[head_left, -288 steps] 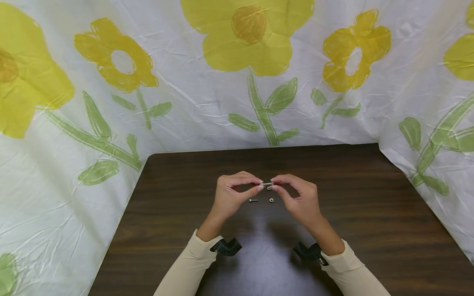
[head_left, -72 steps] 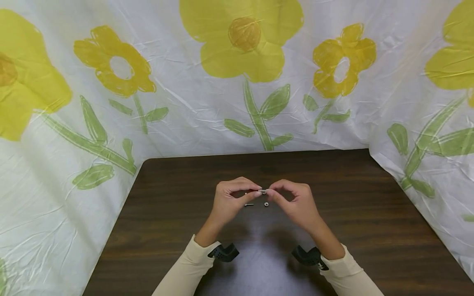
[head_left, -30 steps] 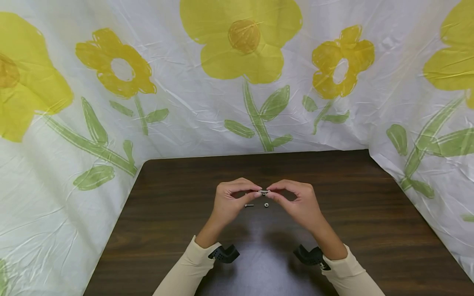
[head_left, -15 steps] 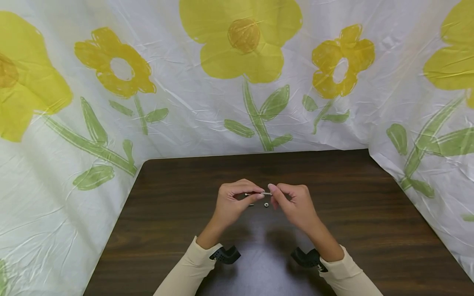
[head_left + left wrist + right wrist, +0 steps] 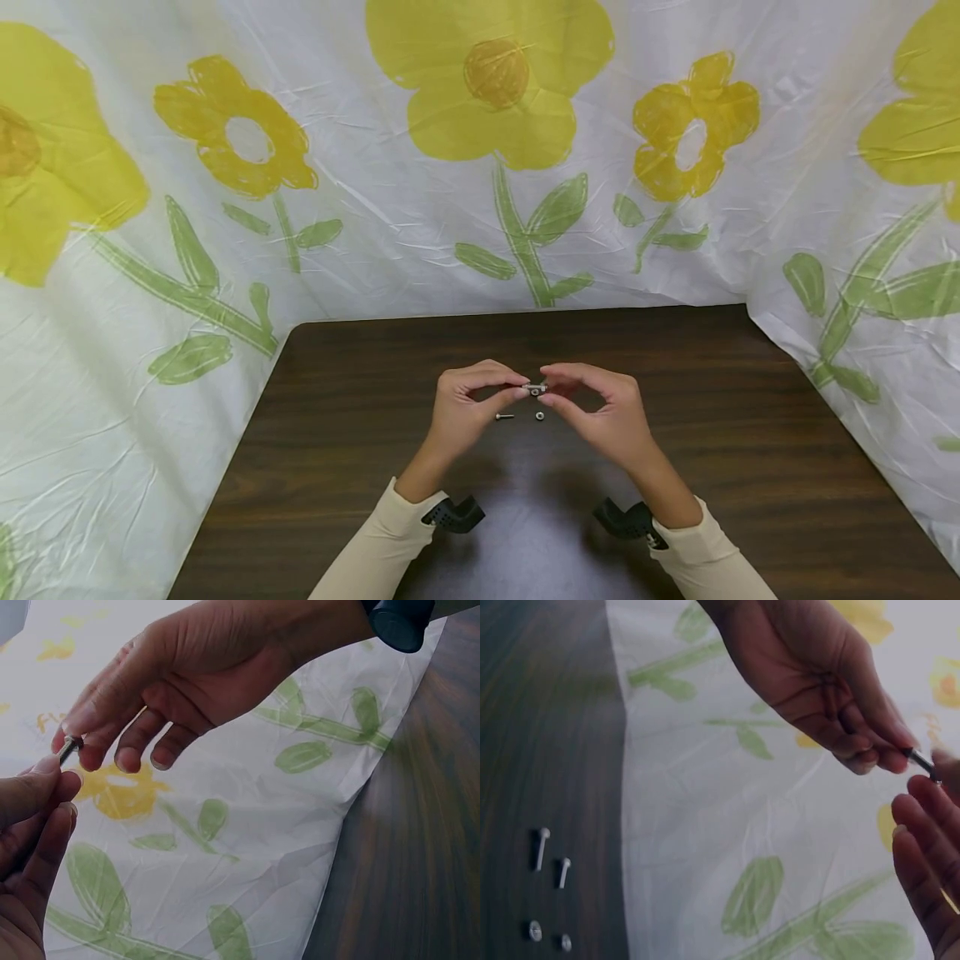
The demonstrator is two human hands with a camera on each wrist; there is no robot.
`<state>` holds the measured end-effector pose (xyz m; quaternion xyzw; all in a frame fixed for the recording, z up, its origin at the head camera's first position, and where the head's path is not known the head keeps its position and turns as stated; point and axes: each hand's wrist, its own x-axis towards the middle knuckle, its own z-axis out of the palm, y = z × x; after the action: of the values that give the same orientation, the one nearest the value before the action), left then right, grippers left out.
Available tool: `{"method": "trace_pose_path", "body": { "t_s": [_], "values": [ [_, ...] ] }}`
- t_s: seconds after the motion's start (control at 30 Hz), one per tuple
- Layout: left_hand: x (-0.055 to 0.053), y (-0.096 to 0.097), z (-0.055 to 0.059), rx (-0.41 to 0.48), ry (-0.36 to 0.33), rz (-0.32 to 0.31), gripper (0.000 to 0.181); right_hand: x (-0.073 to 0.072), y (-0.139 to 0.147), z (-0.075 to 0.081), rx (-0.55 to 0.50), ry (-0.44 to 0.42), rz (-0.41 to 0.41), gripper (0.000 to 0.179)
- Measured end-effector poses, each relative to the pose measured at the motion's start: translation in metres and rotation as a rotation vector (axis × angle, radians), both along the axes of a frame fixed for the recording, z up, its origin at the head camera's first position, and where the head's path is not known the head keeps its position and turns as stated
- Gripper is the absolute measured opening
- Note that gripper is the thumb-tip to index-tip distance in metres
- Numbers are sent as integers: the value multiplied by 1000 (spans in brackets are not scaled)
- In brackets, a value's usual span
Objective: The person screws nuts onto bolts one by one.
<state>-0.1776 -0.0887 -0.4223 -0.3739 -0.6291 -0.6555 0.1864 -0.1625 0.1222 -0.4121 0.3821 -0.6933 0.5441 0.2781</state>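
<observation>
At centre frame, my left grip (image 5: 468,393) pinched one end of the small bolt (image 5: 536,387) while my right grip (image 5: 606,402) sat slightly parted about the other, hold uncertain; I judged steady, level alignment and a light touch best.

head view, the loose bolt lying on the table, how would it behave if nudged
The loose bolt looks metallic, so probably stiff and sturdy. Being slim and wider at one end, it may roll in a curve when nudged.
</observation>
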Motion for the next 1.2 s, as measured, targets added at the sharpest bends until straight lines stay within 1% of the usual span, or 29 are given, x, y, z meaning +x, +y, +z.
{"method": "trace_pose_path", "body": {
  "t_s": [0.07,0.13,0.2,0.33,0.43,0.63,0.73,0.83,0.97,1.07,1.13,1.2],
  "values": [
    [0,0,1,0,0,-2,15,-2,0,-1,-17,32,16,42],
    [1,0,1,0,4,-6,15,-3,-1,-1,-30,58,31,33],
    [1,0,2,1,10,-8,15,-2,-2,2,-35,73,41,28],
    [1,0,2,1,14,-13,16,6,-5,15,-21,73,29,29],
    [1,0,2,0,17,-14,17,9,-6,17,10,22,-1,33],
    [1,2,1,1,18,-12,17,8,-5,5,59,-157,-40,23],
    [2,3,1,-3,18,-11,16,8,-6,2,66,-211,-51,22],
    [3,4,1,-10,25,-8,16,8,-7,1,69,-239,-69,29],
    [4,6,3,-20,34,-5,16,10,-9,1,71,-247,-108,41],
    [5,6,3,-21,29,-5,16,11,-10,1,63,-257,-128,48],
    [5,6,2,-16,25,-2,15,11,-9,1,47,-263,-142,48],
    [4,5,1,-9,18,1,15,10,-8,1,33,-263,-131,40]
  ]
}}
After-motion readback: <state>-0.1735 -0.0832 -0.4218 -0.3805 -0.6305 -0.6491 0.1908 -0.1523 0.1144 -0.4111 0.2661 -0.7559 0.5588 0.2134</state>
